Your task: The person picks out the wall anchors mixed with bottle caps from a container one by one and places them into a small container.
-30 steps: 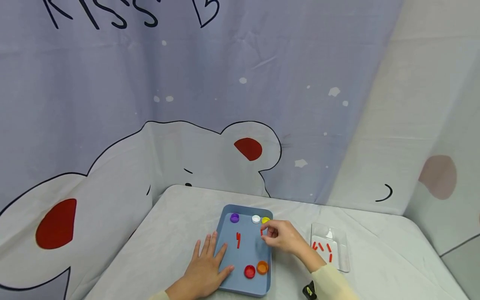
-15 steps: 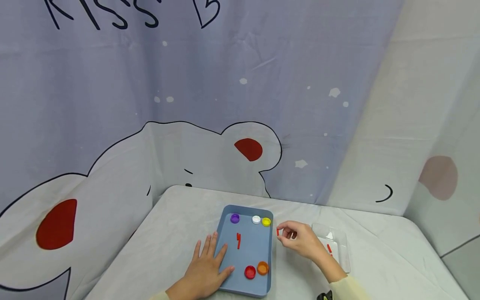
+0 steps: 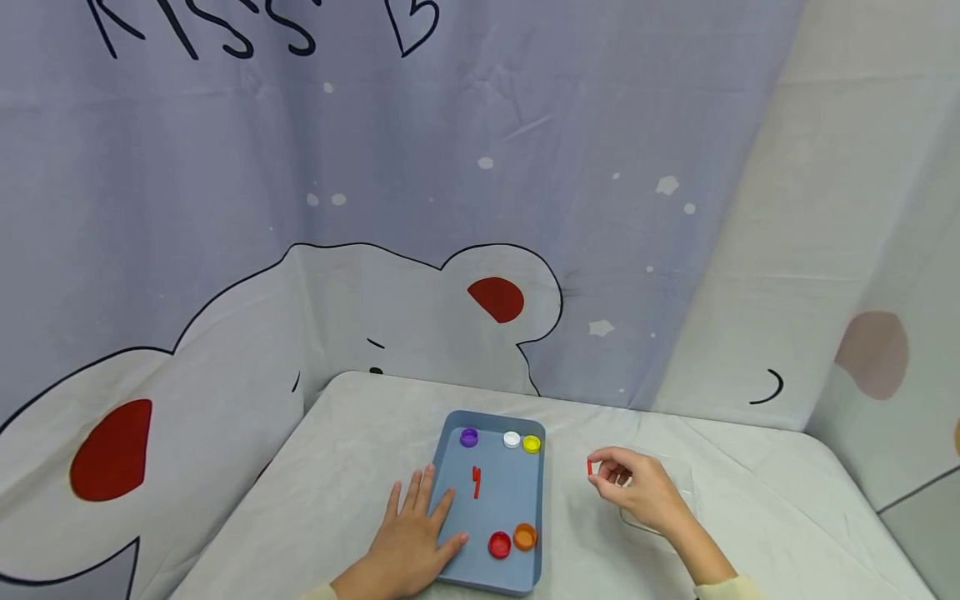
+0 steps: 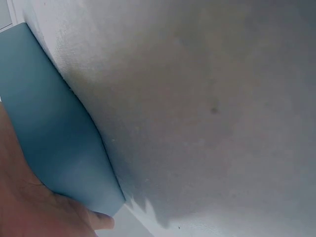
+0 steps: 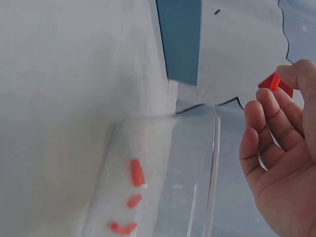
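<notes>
My right hand (image 3: 639, 490) pinches a short red stick (image 3: 590, 467) between thumb and fingers, over the white cloth to the right of the blue-grey tray (image 3: 513, 496). In the right wrist view, the same stick (image 5: 275, 81) shows at the fingertips. Below that hand stands a clear plastic box (image 5: 216, 148), holding several red sticks (image 5: 137, 172); in the head view the hand covers much of it. My left hand (image 3: 405, 542) lies with fingers spread on the tray's left edge. Two red sticks (image 3: 477, 483) lie end by end near the tray's middle.
Inside the tray, purple (image 3: 468, 437), white (image 3: 512, 439) and yellow (image 3: 532, 443) round caps sit at the far end. Red (image 3: 499, 545) and orange (image 3: 525, 536) ones sit at the near end. A printed curtain (image 3: 420, 167) hangs behind the table.
The right hand has moved right, away from above the tray to beside the clear box, with the red stick still pinched. The left hand and tray have stayed in place.
</notes>
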Available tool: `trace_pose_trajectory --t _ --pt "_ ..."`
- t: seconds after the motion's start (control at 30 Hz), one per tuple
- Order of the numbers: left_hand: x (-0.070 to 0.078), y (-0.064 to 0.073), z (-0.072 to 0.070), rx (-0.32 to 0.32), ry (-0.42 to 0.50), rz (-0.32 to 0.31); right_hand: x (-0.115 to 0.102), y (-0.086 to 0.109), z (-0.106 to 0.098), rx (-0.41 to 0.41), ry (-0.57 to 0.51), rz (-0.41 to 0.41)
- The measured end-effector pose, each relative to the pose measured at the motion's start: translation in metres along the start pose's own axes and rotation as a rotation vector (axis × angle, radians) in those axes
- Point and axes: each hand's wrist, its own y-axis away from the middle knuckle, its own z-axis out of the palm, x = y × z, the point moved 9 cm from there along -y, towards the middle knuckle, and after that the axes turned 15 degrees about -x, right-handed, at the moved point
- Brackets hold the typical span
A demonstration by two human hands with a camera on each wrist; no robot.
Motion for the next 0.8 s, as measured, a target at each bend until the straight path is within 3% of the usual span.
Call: trace_pose_trajectory --t 0.33,0.5,0.8 --pt "-0.002 -0.002 0.003 -0.001 -0.005 0.003 0.015 0.021 -0.019 0.012 -0.021 0.074" --pt "-0.003 -0.002 0.004 -0.004 -0.002 0.005 0.016 0.031 -0.029 0.037 0.019 0.070" --pt "-0.003 -0.002 0.004 -0.004 0.004 0.009 0.032 0.046 -0.038 0.036 0.033 0.142"
